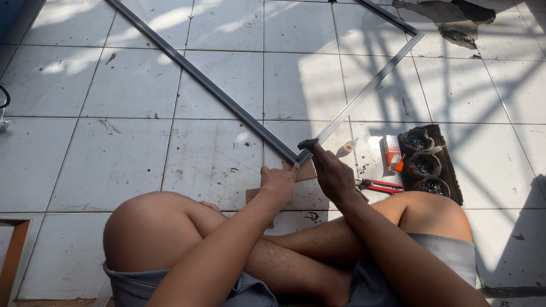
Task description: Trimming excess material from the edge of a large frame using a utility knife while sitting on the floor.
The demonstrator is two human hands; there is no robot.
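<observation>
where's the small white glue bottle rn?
Head view, right of centre: the white glue bottle lies on the floor tile, just right of the right hand and left of the small red-and-white box.

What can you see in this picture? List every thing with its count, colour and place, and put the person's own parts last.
Metal frame: one, grey, flat on the floor, near corner at the hands.
Hammer: one, dark head, over the frame corner.
Board: one, brown, under the frame corner.
Glue bottle: one, white, right of the corner.
Small box: one, red and white, beside the bottle.
Pliers: one, red handles, by the right knee.
Bags: three, dark, on a tray at right.
Tiled floor: white.
Left hand: on the corner.
Right hand: holds the hammer.
</observation>
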